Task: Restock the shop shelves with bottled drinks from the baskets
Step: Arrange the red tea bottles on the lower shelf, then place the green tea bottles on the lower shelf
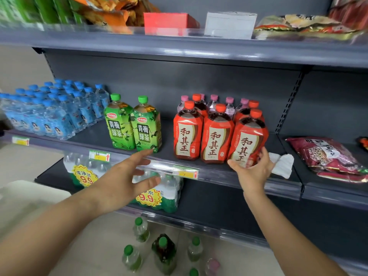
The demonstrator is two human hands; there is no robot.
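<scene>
On the middle shelf (219,174) stand red-labelled tea bottles with orange caps. My right hand (253,170) holds the lower part of the rightmost front red bottle (248,136), which tilts slightly left at the shelf's front edge. Two more red bottles (188,134) stand beside it, with others and pink-capped bottles (229,105) behind. Left of them stand two green tea bottles (135,126). My left hand (127,176) hovers with spread fingers in front of the shelf edge, below the green bottles, holding nothing. Several green-capped bottles (163,250) stand on the floor below.
Blue-capped water bottles (49,112) fill the shelf's left end. Shrink-wrapped water packs (159,192) lie on the lower shelf. A white cloth (282,164) and a red snack bag (326,156) lie to the right. Snack bags and boxes (169,22) sit on the top shelf.
</scene>
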